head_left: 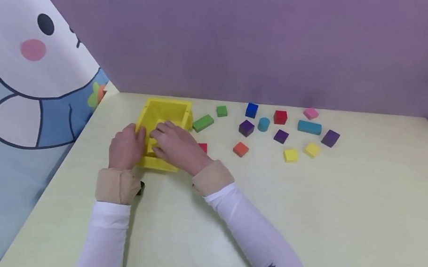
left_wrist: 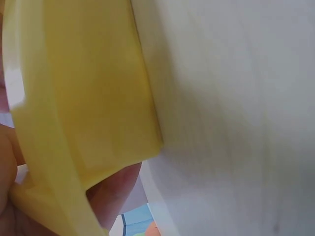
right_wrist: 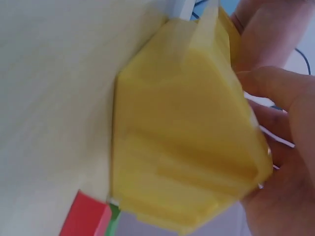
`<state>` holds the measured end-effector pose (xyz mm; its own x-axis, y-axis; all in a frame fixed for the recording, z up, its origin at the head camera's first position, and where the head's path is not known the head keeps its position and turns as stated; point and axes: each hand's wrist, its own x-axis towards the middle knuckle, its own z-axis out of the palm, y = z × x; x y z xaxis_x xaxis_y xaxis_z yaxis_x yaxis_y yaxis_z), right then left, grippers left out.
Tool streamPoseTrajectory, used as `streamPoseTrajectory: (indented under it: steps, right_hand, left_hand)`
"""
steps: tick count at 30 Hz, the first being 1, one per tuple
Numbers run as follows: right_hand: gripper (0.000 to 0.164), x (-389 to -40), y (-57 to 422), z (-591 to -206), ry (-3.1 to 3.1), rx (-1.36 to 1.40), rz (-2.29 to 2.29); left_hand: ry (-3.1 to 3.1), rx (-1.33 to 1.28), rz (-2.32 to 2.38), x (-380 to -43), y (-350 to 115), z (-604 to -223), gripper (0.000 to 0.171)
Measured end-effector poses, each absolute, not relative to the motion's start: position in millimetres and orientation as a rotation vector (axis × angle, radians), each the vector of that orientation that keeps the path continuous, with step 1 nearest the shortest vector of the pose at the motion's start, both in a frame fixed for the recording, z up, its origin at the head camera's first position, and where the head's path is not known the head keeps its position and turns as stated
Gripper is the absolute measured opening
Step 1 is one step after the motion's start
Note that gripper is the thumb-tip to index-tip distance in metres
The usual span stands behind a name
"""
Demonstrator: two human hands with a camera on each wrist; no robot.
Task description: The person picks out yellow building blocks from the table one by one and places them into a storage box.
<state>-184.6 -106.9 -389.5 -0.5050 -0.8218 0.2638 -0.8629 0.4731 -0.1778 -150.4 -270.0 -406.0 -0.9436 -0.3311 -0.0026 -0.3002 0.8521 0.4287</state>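
Note:
A yellow plastic bin (head_left: 157, 165) stands at the left of the table. My left hand (head_left: 126, 147) grips its left wall; in the left wrist view a finger (left_wrist: 115, 194) shows below the rim. Over the bin's opening is my right hand (head_left: 179, 146), its fingers reaching inside. Whether those fingers hold anything is hidden. The right wrist view shows the bin's outer side (right_wrist: 182, 128), with the right hand (right_wrist: 280, 147) beyond its rim. Close by on the table lie a red block (head_left: 203, 147) and a long green block (head_left: 203, 123).
Several coloured blocks lie right of the bin, among them an orange block (head_left: 241, 149), a blue cube (head_left: 251, 110), a turquoise cylinder (head_left: 264, 124) and a yellow block (head_left: 291, 155). A purple backdrop (head_left: 256, 40) rises behind the pale table (head_left: 309, 226).

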Motion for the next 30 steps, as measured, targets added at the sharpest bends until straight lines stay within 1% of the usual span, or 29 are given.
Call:
streamPoseTrajectory:
  steps: [8, 19, 30]
  right_hand:
    - [0.030, -188.7, -77.6, -386.6, -2.627, 1.369, 0.561]
    - [0.026, -193.2, -44.9, -380.9, -2.582, 1.274, 0.595]
    - [0.026, -193.1, -7.4, -382.8, -2.571, 1.175, 0.626]
  left_hand:
    - [-2.965, 0.480, -0.670, -148.6, -267.8, -409.5, 0.042]
    - [-2.977, 0.489, -0.693, -149.8, -269.7, -403.9, 0.046]
    - [-2.961, 0.482, -0.671, -149.5, -272.8, -403.9, 0.048]
